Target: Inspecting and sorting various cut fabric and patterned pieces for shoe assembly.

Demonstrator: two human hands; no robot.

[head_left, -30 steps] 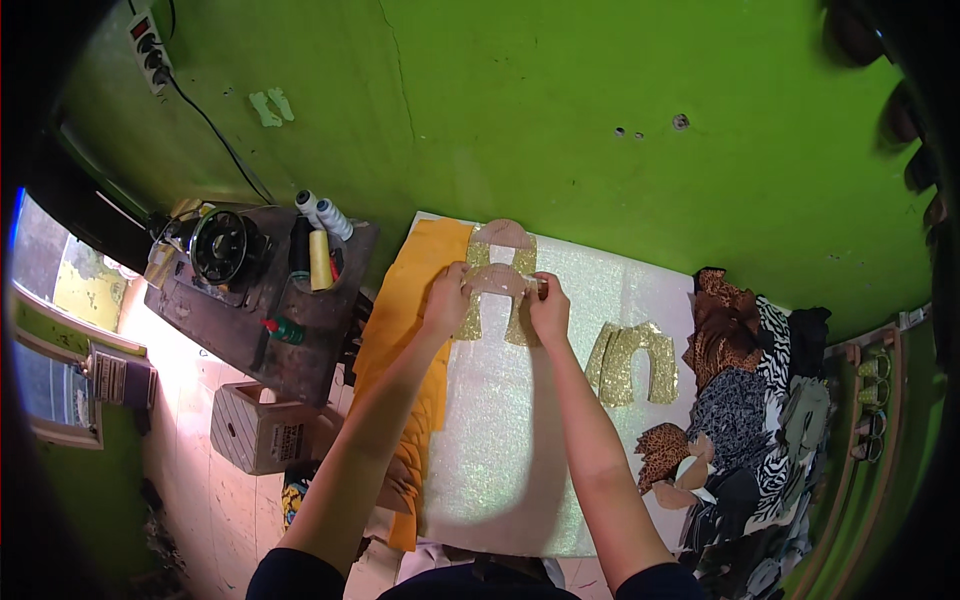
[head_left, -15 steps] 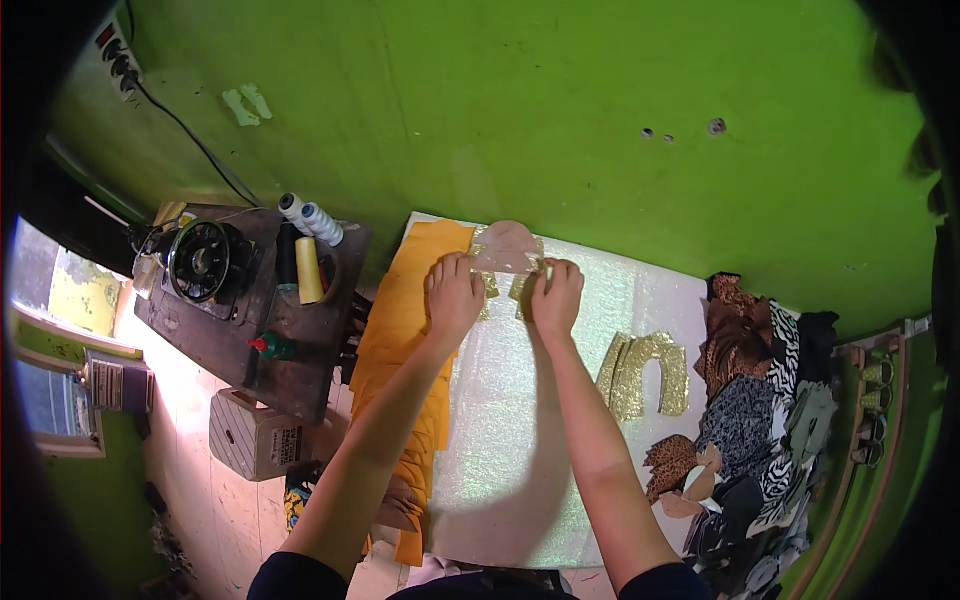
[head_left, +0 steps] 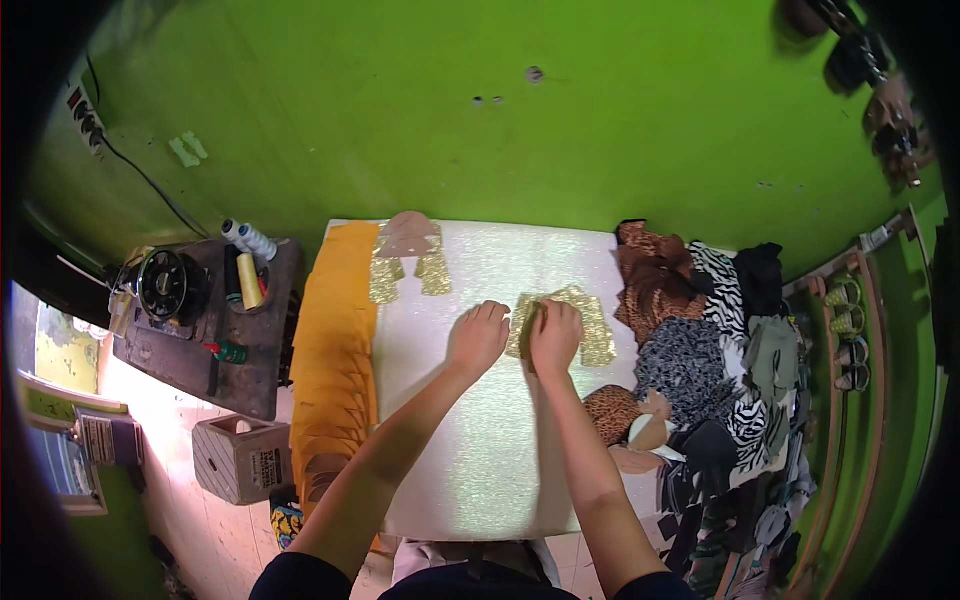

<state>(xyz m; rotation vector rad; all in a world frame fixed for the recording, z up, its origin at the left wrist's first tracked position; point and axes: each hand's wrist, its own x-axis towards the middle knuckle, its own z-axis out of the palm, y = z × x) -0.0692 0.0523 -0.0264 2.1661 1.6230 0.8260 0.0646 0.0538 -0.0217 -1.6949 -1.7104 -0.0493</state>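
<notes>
A shiny, pale iridescent sheet point(head_left: 455, 450) covers the worktable in front of me. My right hand point(head_left: 555, 338) rests over the left part of a gold glitter cut piece point(head_left: 597, 335), fingers curled down onto it. Just left of that piece is my left hand point(head_left: 482, 335), its fingers loosely bent and apart, with nothing visible in them. At the table's far left, two gold glitter strips point(head_left: 433, 272) hang below a brown rounded piece point(head_left: 408, 232), and no hand touches them.
Overlapping orange pieces point(head_left: 335, 330) line the table's left side. Animal-print and dark cut pieces point(head_left: 685, 360) heap along the right. A sewing machine point(head_left: 165, 285) and thread cones point(head_left: 250, 280) stand on a dark table at left, above a grey box point(head_left: 235, 460). The green wall point(head_left: 450, 130) borders the far edge.
Both hands have left the brown and gold pieces at the far left and moved right and nearer, to the other gold glitter piece. The view has shifted to the right.
</notes>
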